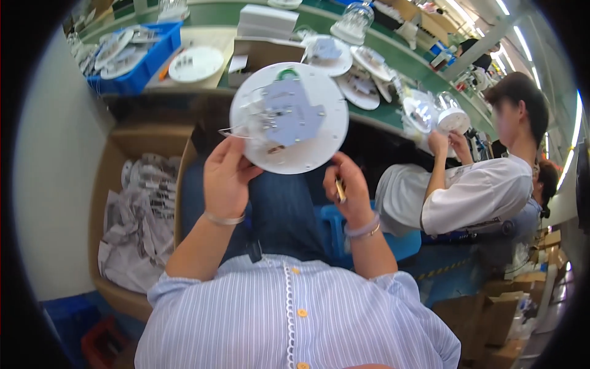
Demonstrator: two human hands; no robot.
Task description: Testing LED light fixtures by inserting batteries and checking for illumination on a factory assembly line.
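Observation:
In front of my chest is a white round lamp base, its face tilted toward me. On it sit a bluish-grey plate, loose thin wires at the left and a small green ring-shaped part near the top. My left hand pinches the base's lower left rim, close to the wires. My right hand is curled around a small yellow-and-dark tool, whose kind I cannot make out. Its fingertips are at the base's lower right rim; whether they touch it I cannot tell.
A cardboard box with crumpled paper and white parts stands at my left. On the green bench lie another white disc, a blue bin of parts, a white box and several lamp bases. A co-worker handles similar parts at the right.

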